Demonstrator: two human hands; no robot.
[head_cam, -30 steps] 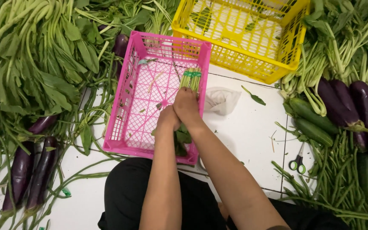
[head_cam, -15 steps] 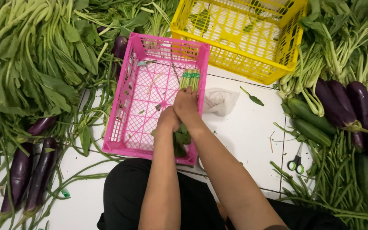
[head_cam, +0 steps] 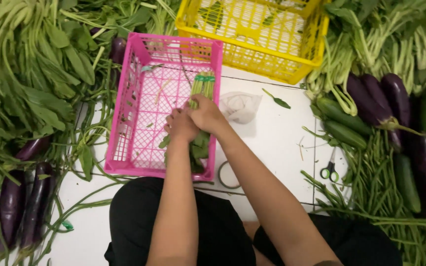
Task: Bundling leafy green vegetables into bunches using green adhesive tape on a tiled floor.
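A bundle of leafy greens [head_cam: 202,86] with pale green stems, tied near the stem ends by a green band, lies along the right side inside the pink plastic crate [head_cam: 124,143]. My left hand [head_cam: 181,125] and my right hand [head_cam: 207,114] are both closed on the middle of the bundle. Its dark leaves [head_cam: 199,150] stick out below my hands toward the crate's near wall.
A yellow crate [head_cam: 252,59] stands behind the pink one. Heaps of leafy greens [head_cam: 20,74] and eggplants [head_cam: 23,202] lie at left. At right lie eggplants [head_cam: 395,103], cucumbers [head_cam: 343,118] and long beans [head_cam: 375,187]. Scissors [head_cam: 330,170], a tape roll [head_cam: 225,175] and a plastic bag [head_cam: 240,106] rest on white floor.
Both hands have stayed on the bundle in the pink crate. The view has shifted a little, otherwise nothing visibly moved.
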